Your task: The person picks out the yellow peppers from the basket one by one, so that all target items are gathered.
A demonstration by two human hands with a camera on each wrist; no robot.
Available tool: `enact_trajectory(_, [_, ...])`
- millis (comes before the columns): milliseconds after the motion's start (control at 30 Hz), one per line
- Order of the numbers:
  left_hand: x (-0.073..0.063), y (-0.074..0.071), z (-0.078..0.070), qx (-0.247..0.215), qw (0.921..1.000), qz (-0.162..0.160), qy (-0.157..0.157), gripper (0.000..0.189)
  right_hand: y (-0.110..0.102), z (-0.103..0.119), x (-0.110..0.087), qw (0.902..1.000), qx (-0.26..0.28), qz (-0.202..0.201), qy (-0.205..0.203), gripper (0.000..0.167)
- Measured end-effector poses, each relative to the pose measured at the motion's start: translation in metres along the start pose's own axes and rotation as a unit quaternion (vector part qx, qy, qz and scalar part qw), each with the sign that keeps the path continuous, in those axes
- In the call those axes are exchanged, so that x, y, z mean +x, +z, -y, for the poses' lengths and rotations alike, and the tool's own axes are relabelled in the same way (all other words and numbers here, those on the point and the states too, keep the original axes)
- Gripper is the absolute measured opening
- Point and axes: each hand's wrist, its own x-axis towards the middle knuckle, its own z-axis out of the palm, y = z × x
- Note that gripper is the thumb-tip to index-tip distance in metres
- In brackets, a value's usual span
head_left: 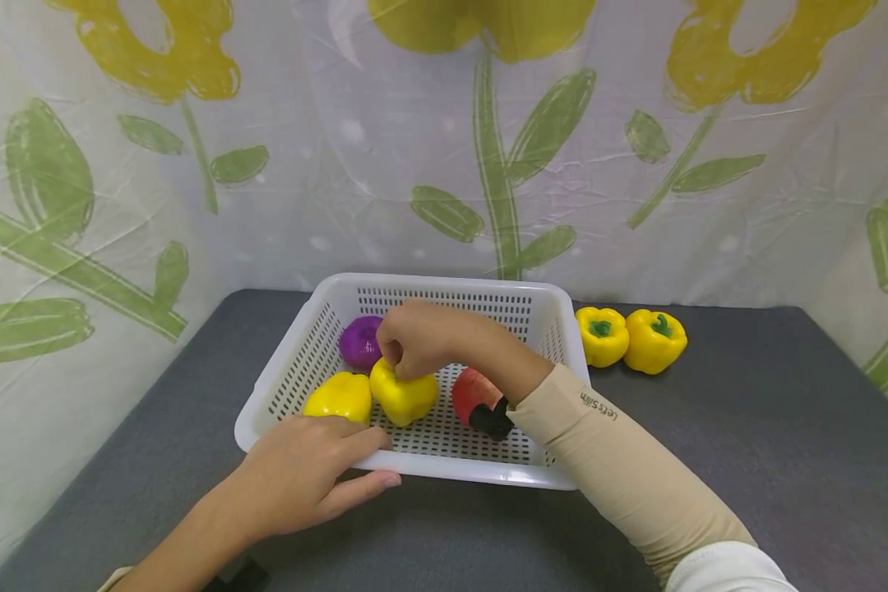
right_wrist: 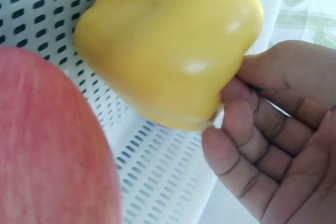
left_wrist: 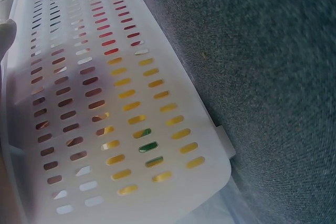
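In the head view, my right hand [head_left: 429, 333] reaches into a white perforated plastic basket [head_left: 481, 470]. It pinches the stem end of a yellow bell pepper [head_left: 405, 398], whose smooth body fills much of the right wrist view. My left hand [head_left: 303, 470] holds the basket's near rim, fingers over it and thumb outside. Inside the basket, a second yellow bell pepper [head_left: 340, 396] lies to the left and a round purple vegetable [head_left: 359, 342] behind. A red streaked fruit [right_wrist: 47, 145] like an apple sits to the right, partly hidden in the head view.
Two more yellow bell peppers [head_left: 602, 336] stand on the dark grey table [head_left: 740, 444], just right of the basket. A flower-print cloth [head_left: 355, 189] hangs behind the table and along its sides.
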Motion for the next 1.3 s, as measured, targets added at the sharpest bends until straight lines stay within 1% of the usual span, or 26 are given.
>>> enact_trajectory(167, [-0.001, 0.001, 0.000, 0.006, 1.0000, -0.003, 0.001, 0.027, -0.007, 0.004, -0.006, 0.9998, -0.008, -0.008, -0.015, 0.018])
enact_trajectory(300, [0.000, 0.002, -0.001, 0.002, 1.0000, 0.000, -0.006, 0.028, -0.015, 0.011, -0.012, 0.9990, -0.020, -0.029, -0.026, 0.016])
enact_trajectory(433, [-0.001, 0.002, -0.001, 0.004, 0.9999, -0.002, -0.009, 0.027, -0.020, 0.020, -0.019, 0.9974, -0.036, -0.048, -0.040, 0.019])
enact_trajectory(633, [-0.002, 0.002, -0.001, 0.000, 1.0000, -0.006, -0.002, 0.027, -0.027, 0.032, -0.034, 0.9954, -0.043, -0.066, -0.054, 0.020])
enact_trajectory(767, [-0.002, 0.003, -0.001, 0.003, 0.9999, -0.012, 0.004, 0.027, -0.031, 0.034, -0.049, 0.9943, -0.045, -0.080, -0.054, 0.021])
enact_trajectory(900, [-0.001, 0.003, -0.002, 0.004, 1.0000, -0.009, -0.001, 0.027, -0.037, 0.032, -0.067, 0.9915, -0.036, -0.111, -0.058, 0.020])
enact_trajectory(1067, [0.000, 0.001, -0.002, -0.001, 0.9999, -0.002, -0.012, 0.027, -0.045, 0.030, -0.090, 0.9849, -0.015, -0.153, -0.079, 0.018])
enact_trajectory(1133, [0.000, 0.001, -0.001, 0.000, 0.9999, -0.005, -0.009, 0.027, -0.047, 0.028, -0.099, 0.9814, -0.012, -0.171, -0.087, 0.019])
enact_trajectory(1300, [0.000, 0.000, -0.001, 0.004, 0.9999, -0.016, 0.003, 0.027, -0.048, 0.020, -0.123, 0.9743, 0.004, -0.205, -0.093, 0.022])
